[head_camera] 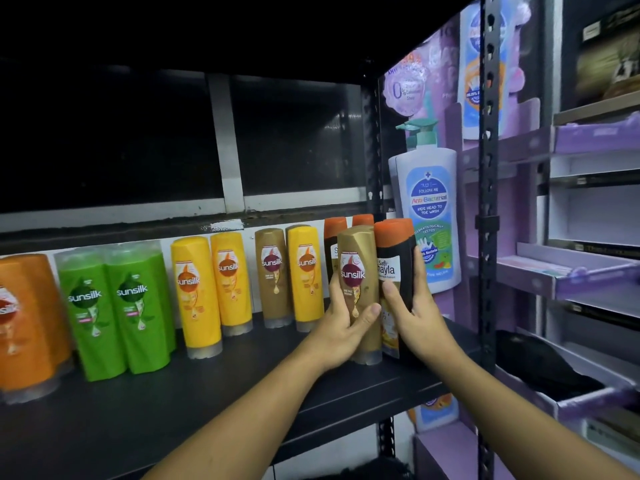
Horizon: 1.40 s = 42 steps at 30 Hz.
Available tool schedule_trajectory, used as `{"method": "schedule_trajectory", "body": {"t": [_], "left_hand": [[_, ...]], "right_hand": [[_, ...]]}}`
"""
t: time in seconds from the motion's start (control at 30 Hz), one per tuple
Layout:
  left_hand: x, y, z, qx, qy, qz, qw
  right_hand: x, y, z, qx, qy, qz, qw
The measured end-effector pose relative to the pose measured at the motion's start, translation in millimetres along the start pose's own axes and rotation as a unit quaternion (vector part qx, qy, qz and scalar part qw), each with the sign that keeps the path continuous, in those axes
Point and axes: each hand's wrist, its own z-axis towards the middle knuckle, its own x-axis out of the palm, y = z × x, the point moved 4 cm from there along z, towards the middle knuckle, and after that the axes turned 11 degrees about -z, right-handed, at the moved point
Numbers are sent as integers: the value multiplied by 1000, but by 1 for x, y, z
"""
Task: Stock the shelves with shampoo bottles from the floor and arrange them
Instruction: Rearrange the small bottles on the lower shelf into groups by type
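Cut off by the left edge: orange bottle (24, 317), only its right part in view. Largely hidden behind the two held bottles: orange-capped bottles (335, 230) at the far right of the shelf (173, 410), with little beyond their caps showing. Behind the white pump bottle (431, 216), a second one, known only by its pump head and one edge. Small print blurred on every label; brand names legible. Gold sunsilk bottle (358, 292) at the near right of the shelf, long axis close to upright, clear cap lowermost at the shelf board, label toward the near side. Left hand (341, 327) clamped on it, thumb across the lower front, fingers curled round the left flank. Just right of it and touching: black Safi bottle (394, 271), long axis upright, orange cap uppermost, label toward the near side, base hidden by the gold bottle and the right hand (415, 317). Right hand clamped on it, thumb on the front, fingers round the right flank. Further left on the same shelf, all upright and cap down: two green bottles (90, 306) side by side, yellow bottles (194, 292), and a brown bottle (273, 271) nearer the back. To the right, beyond the black upright post (488, 202): purple display stand (519, 202).
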Motion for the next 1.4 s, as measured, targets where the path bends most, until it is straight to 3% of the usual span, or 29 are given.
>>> {"method": "schedule_trajectory", "body": {"t": [0.13,0.3,0.47,0.53,0.63,0.73,0.83,1.0,1.13,1.23,1.4], "left_hand": [[-2,5,-7,-35,12,30,999],[-8,10,-18,-80,27,92,992],[-24,8,-48,-94,64,292,950],[-33,6,-60,-101,70,369,921],[-49,3,-77,-126,71,392,908],[-72,4,-90,-146,74,398,902],[-96,6,-101,-164,81,401,898],[-138,16,-113,-196,87,394,893],[-156,23,-116,-197,93,388,896],[-157,31,-116,-199,86,372,902],[-159,39,-115,-193,69,366,908]], "right_hand": [[-5,5,-16,-7,10,-97,995],[-14,17,-48,-16,-35,-240,970],[-16,40,-73,-57,-53,-313,947],[-7,51,-79,-86,-10,-329,940],[10,65,-83,-127,57,-348,927],[34,75,-86,-111,196,-308,924],[60,79,-90,-97,320,-332,882],[94,81,-80,-80,414,-361,832],[117,80,-65,-46,447,-360,818],[136,72,-52,2,430,-353,831],[160,43,-6,160,255,-225,927]]}}
